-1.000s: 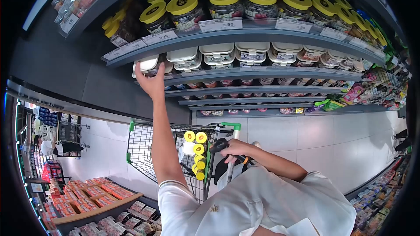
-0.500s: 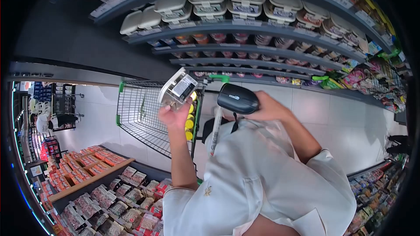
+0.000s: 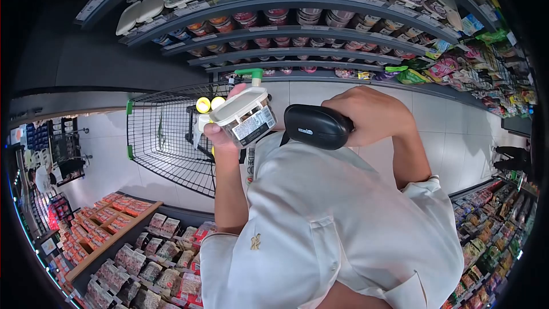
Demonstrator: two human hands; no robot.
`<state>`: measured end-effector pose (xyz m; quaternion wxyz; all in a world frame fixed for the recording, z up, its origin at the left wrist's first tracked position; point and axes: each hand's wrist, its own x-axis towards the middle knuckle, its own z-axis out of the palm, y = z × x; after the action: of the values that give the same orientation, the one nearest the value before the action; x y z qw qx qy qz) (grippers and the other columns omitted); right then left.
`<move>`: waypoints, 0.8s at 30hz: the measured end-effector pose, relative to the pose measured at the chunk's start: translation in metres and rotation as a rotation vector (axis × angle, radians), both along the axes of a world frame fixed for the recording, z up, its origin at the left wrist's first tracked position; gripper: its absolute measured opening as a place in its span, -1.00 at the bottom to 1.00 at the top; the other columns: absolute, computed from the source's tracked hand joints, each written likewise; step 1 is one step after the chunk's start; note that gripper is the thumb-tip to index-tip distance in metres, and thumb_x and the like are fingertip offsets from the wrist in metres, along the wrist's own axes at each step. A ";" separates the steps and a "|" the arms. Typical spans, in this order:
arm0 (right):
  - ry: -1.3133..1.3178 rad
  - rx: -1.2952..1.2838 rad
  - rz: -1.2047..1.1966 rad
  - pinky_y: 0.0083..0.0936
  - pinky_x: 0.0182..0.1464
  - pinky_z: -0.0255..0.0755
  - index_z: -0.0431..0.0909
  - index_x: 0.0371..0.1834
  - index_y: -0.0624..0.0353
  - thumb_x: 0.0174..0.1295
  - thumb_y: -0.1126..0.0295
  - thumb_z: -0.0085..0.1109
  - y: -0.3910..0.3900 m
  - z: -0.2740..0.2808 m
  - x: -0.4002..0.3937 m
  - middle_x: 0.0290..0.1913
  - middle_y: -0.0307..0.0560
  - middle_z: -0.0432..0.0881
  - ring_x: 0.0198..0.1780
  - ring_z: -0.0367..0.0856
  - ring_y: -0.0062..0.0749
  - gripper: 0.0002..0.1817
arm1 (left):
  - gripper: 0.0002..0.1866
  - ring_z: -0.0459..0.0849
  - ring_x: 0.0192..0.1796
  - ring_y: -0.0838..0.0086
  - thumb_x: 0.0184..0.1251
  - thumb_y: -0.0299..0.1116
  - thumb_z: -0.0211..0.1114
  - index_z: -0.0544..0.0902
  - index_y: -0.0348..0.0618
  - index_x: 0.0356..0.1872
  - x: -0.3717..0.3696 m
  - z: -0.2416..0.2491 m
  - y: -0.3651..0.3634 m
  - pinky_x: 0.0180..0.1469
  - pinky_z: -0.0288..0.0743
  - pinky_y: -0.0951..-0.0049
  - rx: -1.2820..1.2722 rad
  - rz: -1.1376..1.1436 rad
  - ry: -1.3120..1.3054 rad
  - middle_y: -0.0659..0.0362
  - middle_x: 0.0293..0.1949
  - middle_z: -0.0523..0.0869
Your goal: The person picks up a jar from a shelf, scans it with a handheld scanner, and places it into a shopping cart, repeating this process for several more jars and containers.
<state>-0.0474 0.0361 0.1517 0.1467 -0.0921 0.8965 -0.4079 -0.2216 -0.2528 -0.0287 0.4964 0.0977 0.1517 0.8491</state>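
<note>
My left hand (image 3: pixel 223 139) grips a plastic food tub (image 3: pixel 250 117) with a white lid. Its side with a printed barcode label is turned toward the scanner. In my right hand (image 3: pixel 377 115) is a black handheld barcode scanner (image 3: pixel 318 127), its head pointing left at the tub. A small gap separates the two. The scanner's handle is mostly hidden by its head and my fingers. Just beyond my left hand stands a wire shopping cart (image 3: pixel 166 157) with green corners, holding several yellow-lidded containers (image 3: pixel 203 105).
In front are shelves (image 3: pixel 343 3) with white-lidded tubs and rows of cups. Bagged snacks (image 3: pixel 443 68) hang at the right. A display of packaged food (image 3: pixel 131 260) stands at lower left, beside orange boxes (image 3: pixel 94 226). Another shelf of packets (image 3: pixel 486 246) is at lower right.
The tub has turned so its label faces the scanner, and it has come closer to my body. The scanner has shifted slightly, and the shelves sit higher in view.
</note>
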 end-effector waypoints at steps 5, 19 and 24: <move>-0.022 -0.073 0.005 -0.21 -0.25 0.52 0.63 -0.22 0.24 -0.04 0.38 0.49 0.002 -0.010 0.009 -0.35 0.07 0.71 -0.32 0.69 0.03 -0.68 | 0.20 0.57 0.39 -0.11 -0.01 0.16 0.49 0.18 -0.39 0.59 0.012 -0.001 0.011 0.45 0.47 -0.03 0.059 -0.004 0.016 -0.28 0.41 0.49; -0.382 -1.134 -0.569 -0.46 0.12 0.59 0.66 0.06 0.29 0.14 0.52 0.44 -0.061 -0.112 -0.018 -0.10 -0.18 0.75 -0.03 0.71 -0.50 -0.61 | -0.18 0.48 0.47 0.01 0.19 -0.27 0.16 0.29 -0.24 0.56 0.057 -0.006 -0.016 0.54 0.30 -0.09 -0.403 0.380 -0.170 -0.10 0.43 0.51; -0.398 -1.144 -0.569 -0.41 0.15 0.60 0.64 0.11 0.28 0.12 0.57 0.43 -0.086 -0.138 -0.052 -0.06 -0.14 0.72 -0.02 0.71 -0.46 -0.57 | -0.24 0.49 0.47 0.11 0.30 -0.52 0.19 0.20 -0.25 0.56 0.054 0.014 -0.043 0.52 0.40 0.07 -0.610 0.430 -0.104 -0.07 0.44 0.46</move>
<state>-0.0993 -0.0496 0.0133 0.1239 0.1617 0.4840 -0.8510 -0.1674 -0.2954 -0.0144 0.3202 -0.1321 0.3894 0.8535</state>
